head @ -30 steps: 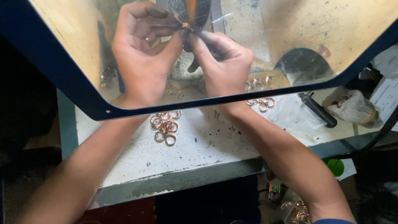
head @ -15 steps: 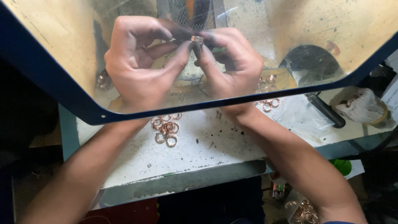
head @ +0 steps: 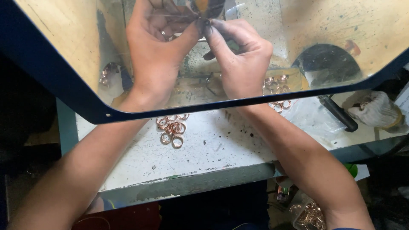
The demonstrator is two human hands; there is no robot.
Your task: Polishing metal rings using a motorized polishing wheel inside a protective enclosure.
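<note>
Both hands work behind a transparent, blue-framed shield panel, raised above the bench. The left hand and the right hand meet fingertip to fingertip at the top edge of the view. Their thumbs and forefingers are pinched shut on a small dark workpiece; its exact form cannot be told, since fingers and frame edge cover most of it. A small ring shows inside the curled left fingers.

Just below the right wrist, seen partly through the panel, lies a loose group of copper-coloured metal rings. Below the left wrist, on the open bench, lies a second cluster of copper rings, several overlapping. Both clusters rest on a worn white bench top speckled with dark marks.

Further right of the grip lie a black cylindrical handle and a crumpled whitish glove. Beneath the bench edge, near the right forearm, a clear container of copper rings stands.
</note>
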